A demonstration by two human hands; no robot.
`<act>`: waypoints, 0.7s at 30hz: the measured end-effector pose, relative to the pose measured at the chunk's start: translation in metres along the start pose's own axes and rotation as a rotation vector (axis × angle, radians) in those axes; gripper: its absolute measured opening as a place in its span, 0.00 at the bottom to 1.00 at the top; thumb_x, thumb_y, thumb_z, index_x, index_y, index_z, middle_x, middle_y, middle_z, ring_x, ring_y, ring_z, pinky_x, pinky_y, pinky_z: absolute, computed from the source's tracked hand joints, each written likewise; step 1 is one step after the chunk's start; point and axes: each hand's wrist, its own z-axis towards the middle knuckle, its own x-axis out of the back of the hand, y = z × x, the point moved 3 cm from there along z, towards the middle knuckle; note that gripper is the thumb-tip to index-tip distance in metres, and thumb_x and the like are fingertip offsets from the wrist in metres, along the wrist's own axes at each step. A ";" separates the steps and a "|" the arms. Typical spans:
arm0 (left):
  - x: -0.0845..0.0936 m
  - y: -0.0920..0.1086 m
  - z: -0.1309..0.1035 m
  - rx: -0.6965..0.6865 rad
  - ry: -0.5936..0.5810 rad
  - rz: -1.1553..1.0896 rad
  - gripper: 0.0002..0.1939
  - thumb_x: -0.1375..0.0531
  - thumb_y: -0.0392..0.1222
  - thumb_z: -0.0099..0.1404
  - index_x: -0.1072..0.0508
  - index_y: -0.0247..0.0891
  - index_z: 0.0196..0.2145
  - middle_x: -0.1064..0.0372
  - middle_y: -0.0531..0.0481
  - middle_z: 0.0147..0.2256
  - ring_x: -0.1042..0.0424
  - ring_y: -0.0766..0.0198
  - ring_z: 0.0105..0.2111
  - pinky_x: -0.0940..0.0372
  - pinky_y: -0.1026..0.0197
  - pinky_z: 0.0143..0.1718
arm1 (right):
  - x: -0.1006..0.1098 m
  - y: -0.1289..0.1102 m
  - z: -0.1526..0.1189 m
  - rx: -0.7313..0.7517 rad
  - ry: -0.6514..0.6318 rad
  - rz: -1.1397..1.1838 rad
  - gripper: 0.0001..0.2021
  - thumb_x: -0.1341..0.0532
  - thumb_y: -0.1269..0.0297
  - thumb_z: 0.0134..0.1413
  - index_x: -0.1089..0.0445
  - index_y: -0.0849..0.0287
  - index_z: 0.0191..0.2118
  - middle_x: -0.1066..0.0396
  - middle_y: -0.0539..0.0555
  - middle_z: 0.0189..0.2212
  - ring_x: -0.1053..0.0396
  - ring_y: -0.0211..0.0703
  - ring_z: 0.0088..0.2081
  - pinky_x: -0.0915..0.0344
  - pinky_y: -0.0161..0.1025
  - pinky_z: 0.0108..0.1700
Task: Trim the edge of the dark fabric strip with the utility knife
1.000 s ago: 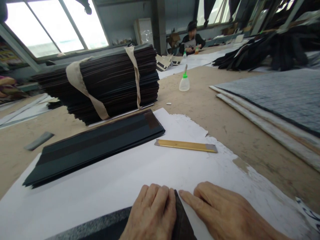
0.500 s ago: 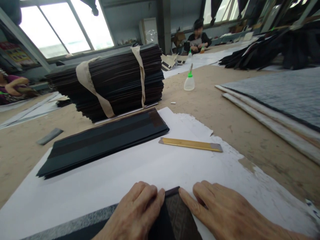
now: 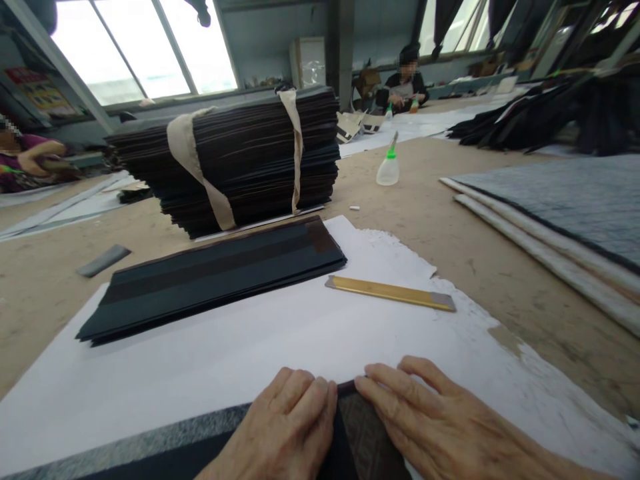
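"What lay left of your grip?"

"At the far left, well away from me, sat a person in a purple top [image 3: 43, 148]. Nearer, a grey strip [image 3: 104, 261] lay on the tan tabletop [image 3: 45, 293]. Then, ahead and to the left of my grip, a pile of long dark pieces [image 3: 215, 277] lay on the white paper [image 3: 190, 373]. Behind the pile stood a tall dark bundle [image 3: 260, 167] with pale straps round it."

"And the grip itself?"

"My left hand [image 3: 287, 420] rested on the dark piece [image 3: 340, 450], fingers curled and close together by its far edge. Whether they pinched it, I couldn't tell. The piece lay on the paper right under my grip, a speckled grey border [image 3: 160, 437] running out to the left."

"What came next, going right?"

"Well ahead, a green-capped bottle [image 3: 387, 170]; nearer my fingers, a yellow bar [image 3: 390, 293]. Then my right hand [image 3: 430, 413], fingers stretched out long, tips touching the piece's far right corner, not curled round it. A brown patterned panel [image 3: 375, 433] showed between my hands."

"And past that?"

"Far off, a heap of black fabric [image 3: 540, 117]; closer, to the right, grey sheets [image 3: 560, 200] lay stacked."
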 end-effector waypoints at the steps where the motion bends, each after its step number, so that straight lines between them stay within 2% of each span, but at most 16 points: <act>1: 0.000 0.000 0.000 -0.001 0.000 0.000 0.18 0.61 0.29 0.70 0.33 0.24 0.44 0.33 0.44 0.32 0.36 0.60 0.30 0.35 0.59 0.29 | -0.001 0.000 0.002 0.019 0.006 0.011 0.30 0.66 0.78 0.65 0.26 0.59 0.33 0.28 0.51 0.38 0.34 0.41 0.43 0.37 0.40 0.44; 3: -0.001 0.000 0.000 -0.010 0.016 0.004 0.18 0.60 0.28 0.70 0.33 0.23 0.44 0.33 0.44 0.32 0.36 0.60 0.29 0.35 0.59 0.29 | -0.001 0.001 0.007 0.038 -0.012 0.043 0.29 0.65 0.78 0.64 0.27 0.59 0.32 0.28 0.52 0.35 0.33 0.42 0.38 0.37 0.41 0.41; 5: -0.001 0.001 0.001 -0.011 0.035 0.007 0.17 0.60 0.28 0.70 0.33 0.23 0.44 0.33 0.44 0.31 0.36 0.60 0.29 0.36 0.59 0.29 | 0.000 0.001 0.013 0.006 -0.058 0.067 0.26 0.63 0.78 0.64 0.27 0.60 0.37 0.28 0.53 0.33 0.33 0.43 0.34 0.37 0.42 0.39; 8: -0.001 0.002 0.002 0.008 0.029 -0.016 0.17 0.59 0.27 0.69 0.32 0.26 0.41 0.34 0.46 0.30 0.37 0.62 0.27 0.37 0.61 0.27 | -0.004 -0.004 0.019 -0.045 -0.082 0.066 0.26 0.64 0.77 0.64 0.28 0.63 0.42 0.30 0.55 0.33 0.34 0.45 0.34 0.37 0.46 0.39; 11: 0.000 0.002 0.003 0.034 0.027 -0.025 0.17 0.59 0.27 0.69 0.32 0.27 0.38 0.34 0.47 0.29 0.37 0.62 0.27 0.37 0.61 0.27 | -0.015 -0.012 0.016 -0.084 -0.047 0.028 0.27 0.66 0.78 0.64 0.28 0.65 0.41 0.31 0.55 0.33 0.35 0.46 0.35 0.38 0.47 0.42; 14: 0.000 0.002 0.003 0.022 0.051 0.003 0.16 0.59 0.27 0.69 0.32 0.26 0.38 0.33 0.47 0.29 0.36 0.62 0.27 0.37 0.61 0.27 | -0.020 -0.015 0.007 -0.055 -0.020 -0.047 0.27 0.66 0.78 0.64 0.28 0.65 0.40 0.30 0.55 0.37 0.34 0.46 0.39 0.39 0.48 0.44; 18: 0.000 0.001 0.003 0.003 0.078 0.019 0.16 0.59 0.27 0.69 0.32 0.25 0.42 0.32 0.46 0.30 0.35 0.62 0.27 0.36 0.60 0.28 | -0.008 -0.001 0.000 -0.040 -0.068 -0.137 0.26 0.64 0.81 0.59 0.28 0.65 0.40 0.30 0.57 0.40 0.34 0.47 0.41 0.38 0.46 0.42; 21: -0.005 -0.001 0.001 0.019 0.099 0.023 0.16 0.58 0.26 0.68 0.31 0.29 0.36 0.33 0.47 0.27 0.35 0.63 0.26 0.36 0.62 0.26 | 0.004 0.022 -0.002 -0.088 -0.098 -0.069 0.23 0.59 0.84 0.51 0.28 0.63 0.35 0.30 0.58 0.35 0.34 0.47 0.36 0.37 0.44 0.37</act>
